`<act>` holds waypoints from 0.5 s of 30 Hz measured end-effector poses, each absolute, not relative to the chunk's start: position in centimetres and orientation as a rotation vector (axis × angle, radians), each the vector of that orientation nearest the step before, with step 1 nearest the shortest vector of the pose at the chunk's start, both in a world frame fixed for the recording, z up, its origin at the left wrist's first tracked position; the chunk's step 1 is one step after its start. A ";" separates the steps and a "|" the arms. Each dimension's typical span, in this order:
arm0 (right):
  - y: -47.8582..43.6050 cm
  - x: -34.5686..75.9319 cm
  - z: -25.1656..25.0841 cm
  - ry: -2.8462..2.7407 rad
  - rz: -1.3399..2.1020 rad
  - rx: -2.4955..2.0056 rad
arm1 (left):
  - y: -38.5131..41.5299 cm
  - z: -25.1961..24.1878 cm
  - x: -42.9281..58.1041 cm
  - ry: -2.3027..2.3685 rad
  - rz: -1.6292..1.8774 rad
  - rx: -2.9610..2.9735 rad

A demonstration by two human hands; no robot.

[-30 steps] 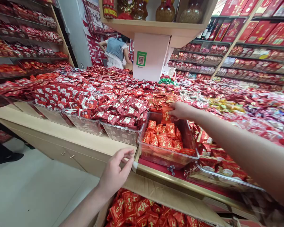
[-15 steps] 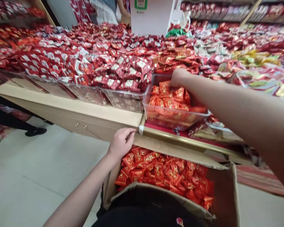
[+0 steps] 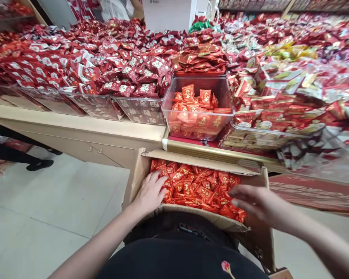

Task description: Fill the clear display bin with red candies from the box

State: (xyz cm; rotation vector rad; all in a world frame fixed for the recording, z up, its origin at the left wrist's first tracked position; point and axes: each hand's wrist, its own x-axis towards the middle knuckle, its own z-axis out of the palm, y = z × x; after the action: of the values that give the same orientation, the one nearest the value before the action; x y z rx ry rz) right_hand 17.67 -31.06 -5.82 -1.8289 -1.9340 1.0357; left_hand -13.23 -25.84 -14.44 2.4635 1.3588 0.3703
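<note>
A cardboard box (image 3: 197,158) full of small red wrapped candies (image 3: 189,188) with gold print rests against my body. At its left end, my left hand (image 3: 152,192) lies over the candies with its fingers apart, holding nothing I can see. My right hand (image 3: 251,201), a little blurred, hovers at the right side of the candies, fingers apart and nothing in them. Beyond the box, a clear plastic bin (image 3: 197,128) stands on the display edge, partly filled with the same red candies (image 3: 189,100).
Clear bins of dark red packets (image 3: 145,81) line the shelf to the left. Durian-labelled packets (image 3: 267,112) heap up to the right. A white box (image 3: 168,15) stands at the back. A person's leg and black shoe (image 3: 40,164) show at left on the tiled floor (image 3: 61,193).
My right hand has come back from the plastic bin down to the cardboard box. My left hand has moved from the box's rim onto the candies. The view has shifted.
</note>
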 end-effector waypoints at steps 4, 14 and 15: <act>-31.6 15.7 -12.8 -2.032 0.920 -1.914 | -25.8 -15.3 -12.1 1.526 0.181 2.432; -27.4 10.8 -16.3 -2.157 0.612 -2.048 | -26.0 -15.2 -12.2 1.342 0.237 2.228; -27.8 11.2 -16.3 -2.146 0.615 -2.038 | -26.1 -15.1 -12.4 1.346 0.239 2.200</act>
State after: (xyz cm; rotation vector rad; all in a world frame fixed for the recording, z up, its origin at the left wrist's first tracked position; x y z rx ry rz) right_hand 11.16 -27.75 -16.26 -2.0376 -2.1463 0.6154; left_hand -12.38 -26.06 -15.06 2.2002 1.3464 0.2392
